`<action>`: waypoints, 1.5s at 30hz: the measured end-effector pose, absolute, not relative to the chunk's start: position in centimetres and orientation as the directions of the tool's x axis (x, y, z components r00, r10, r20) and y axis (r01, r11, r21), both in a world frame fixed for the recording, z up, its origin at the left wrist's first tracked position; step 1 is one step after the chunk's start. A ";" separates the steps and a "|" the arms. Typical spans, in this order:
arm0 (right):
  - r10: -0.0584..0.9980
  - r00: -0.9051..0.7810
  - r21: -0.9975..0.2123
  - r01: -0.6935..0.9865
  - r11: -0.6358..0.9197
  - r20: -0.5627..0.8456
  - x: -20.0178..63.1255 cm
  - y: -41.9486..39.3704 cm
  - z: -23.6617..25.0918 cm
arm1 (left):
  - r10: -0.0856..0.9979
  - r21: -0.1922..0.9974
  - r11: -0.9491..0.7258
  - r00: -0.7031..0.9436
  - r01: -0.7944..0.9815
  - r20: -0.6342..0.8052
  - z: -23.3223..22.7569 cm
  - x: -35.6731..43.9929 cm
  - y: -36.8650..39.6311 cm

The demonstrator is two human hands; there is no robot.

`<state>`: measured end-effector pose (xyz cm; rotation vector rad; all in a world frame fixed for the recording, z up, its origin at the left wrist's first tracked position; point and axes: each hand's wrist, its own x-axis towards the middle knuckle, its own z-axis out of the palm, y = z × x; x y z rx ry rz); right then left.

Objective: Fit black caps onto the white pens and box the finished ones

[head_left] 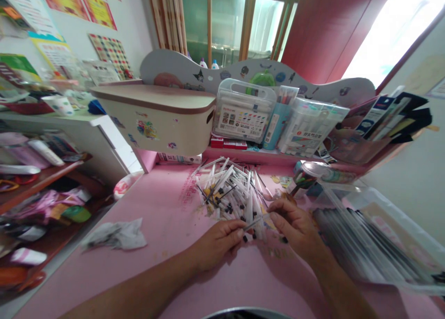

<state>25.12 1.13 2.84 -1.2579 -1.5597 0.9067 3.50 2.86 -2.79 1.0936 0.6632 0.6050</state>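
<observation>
Between my two hands runs a slim, pale, see-through pen (256,222) with a darker end on the left. My left hand (220,242) pinches that darker end between thumb and fingers. The other end sits in the fingertips of my right hand (295,226). Just beyond both hands lies a loose heap of white and clear pen parts (225,184), thin dark rods and small black caps. A few black caps (245,239) rest near my left fingertips. At my right forearm, a clear plastic box (378,240) holds many long, dark-cored pens in rows.
A crumpled white tissue (120,234) lies left on the pink desk (167,282). Behind are a cream lidded bin (156,124), a marker case (243,112) and a pen holder (368,143). A round dark rim (246,312) shows at the bottom edge.
</observation>
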 end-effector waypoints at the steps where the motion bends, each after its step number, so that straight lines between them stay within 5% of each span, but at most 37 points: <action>1: 0.977 -0.082 -0.918 0.333 0.215 0.199 25.0 1.1 2.9 | 0.729 0.937 0.331 0.660 -0.111 -0.179 -2.7 3.5 2.8; 13: 0.987 -0.163 -0.923 0.381 0.063 0.000 24.5 1.1 1.5 | 0.704 0.943 0.329 0.680 -0.056 -0.206 -2.1 3.8 2.6; 26: 0.977 -0.207 -0.920 0.390 0.042 -0.043 24.8 1.2 1.7 | 0.748 0.999 -0.003 0.664 0.044 -0.027 -0.8 3.6 2.9; 36: 0.980 -0.176 -0.948 0.318 -0.030 -0.090 24.5 1.4 1.4 | 0.772 0.990 0.141 0.628 -0.017 -0.099 -1.7 4.0 2.6; 41: 0.999 -0.012 -0.960 0.276 0.051 0.050 25.5 1.8 2.3 | 0.840 0.944 0.290 0.514 -0.157 -0.172 -2.8 4.0 3.1; 45: 0.978 -0.096 -0.810 0.549 0.208 0.186 25.8 1.7 3.5 | 0.875 0.922 0.339 0.422 -0.187 -0.236 -3.2 3.6 3.7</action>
